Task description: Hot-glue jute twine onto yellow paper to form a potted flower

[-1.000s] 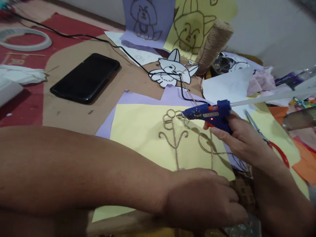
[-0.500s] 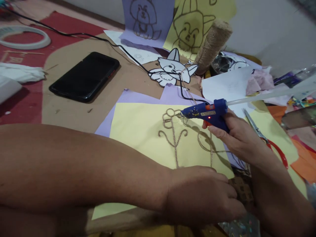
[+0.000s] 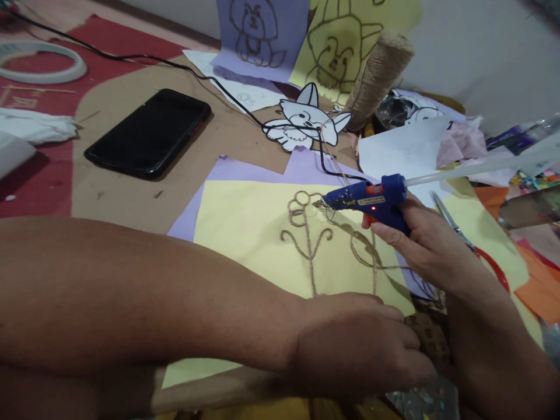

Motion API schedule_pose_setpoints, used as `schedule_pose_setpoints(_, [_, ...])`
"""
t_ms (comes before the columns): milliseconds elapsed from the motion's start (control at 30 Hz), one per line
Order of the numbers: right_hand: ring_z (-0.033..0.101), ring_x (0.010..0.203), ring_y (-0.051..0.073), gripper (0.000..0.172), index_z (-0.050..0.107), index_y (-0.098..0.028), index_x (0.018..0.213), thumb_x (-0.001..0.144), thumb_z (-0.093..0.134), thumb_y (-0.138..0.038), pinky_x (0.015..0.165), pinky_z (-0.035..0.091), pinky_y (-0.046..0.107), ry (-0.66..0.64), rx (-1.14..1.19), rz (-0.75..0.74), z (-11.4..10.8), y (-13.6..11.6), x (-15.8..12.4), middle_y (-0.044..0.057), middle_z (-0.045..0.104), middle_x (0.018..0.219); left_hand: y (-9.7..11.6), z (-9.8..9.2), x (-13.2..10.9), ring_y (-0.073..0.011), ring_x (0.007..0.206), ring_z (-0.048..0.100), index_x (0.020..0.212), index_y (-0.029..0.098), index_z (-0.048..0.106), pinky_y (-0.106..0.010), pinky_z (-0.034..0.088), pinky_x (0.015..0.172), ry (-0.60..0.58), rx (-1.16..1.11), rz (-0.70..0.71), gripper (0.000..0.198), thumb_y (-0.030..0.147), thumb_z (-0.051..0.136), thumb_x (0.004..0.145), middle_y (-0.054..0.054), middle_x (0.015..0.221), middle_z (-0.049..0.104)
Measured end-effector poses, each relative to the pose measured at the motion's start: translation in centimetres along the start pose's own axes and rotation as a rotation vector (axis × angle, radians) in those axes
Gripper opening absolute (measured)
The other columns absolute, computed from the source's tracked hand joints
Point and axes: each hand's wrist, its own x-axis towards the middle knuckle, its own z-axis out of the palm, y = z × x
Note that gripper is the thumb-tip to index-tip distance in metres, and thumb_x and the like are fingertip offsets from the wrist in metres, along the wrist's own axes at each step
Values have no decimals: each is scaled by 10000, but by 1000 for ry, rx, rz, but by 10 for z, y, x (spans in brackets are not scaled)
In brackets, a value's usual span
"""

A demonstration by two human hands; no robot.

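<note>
My right hand is wrapped around a blue hot glue gun, with a long clear glue stick in its back and a small red light lit. Its nozzle points left, close to the flower outline made of brown twine, near the petals. The flower lies on a yellow sheet of paper. Fingers curled, my left hand rests over the lower part of that sheet. A strand of twine runs down to its thumb side, where the fingertips are hidden.
A black phone lies on the left. Behind are a fox cutout, a twine spool and twine animal pictures. The black cord crosses the table. Red-handled scissors and paper scraps lie right; a tape roll far left.
The glue gun and my right hand have shifted very slightly to the right. My left hand stays in nearly the same place.
</note>
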Motion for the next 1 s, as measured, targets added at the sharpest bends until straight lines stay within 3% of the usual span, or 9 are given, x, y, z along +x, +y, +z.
schedule_pose_setpoints(167, [669,1013,315,355,615,-197,1200,993,512,-466,860,548,445,-3,12,11,-2,-4,0,128,697,1129,1,-2,1,-199,892,638,967,156,660,-341,512,806,-17,1,-7,167,124,500,936,-59,998,715])
schedule_pose_setpoints(433, [672,1088,301,340,606,-194,1241,1008,505,-419,917,549,433,-6,-26,-32,-4,-4,-2,125,694,1197,1,-4,1,-208,908,622,997,146,665,-350,505,818,-39,-21,-21,211,104,463,949,-55,1022,709])
schedule_pose_setpoints(800, [692,1078,301,345,588,-210,1271,1004,516,-418,902,567,425,5,-71,-37,-5,-5,-3,106,712,1195,0,-3,0,-205,898,627,998,136,674,-344,510,818,5,-19,-3,189,103,499,933,-59,987,708])
schedule_pose_setpoints(1000, [699,1002,305,327,593,-225,1249,1006,499,-421,809,569,414,8,-70,-3,-2,-8,-3,97,716,1139,0,-2,0,-192,896,641,990,138,676,-329,503,826,23,-8,8,168,105,523,928,-52,971,714])
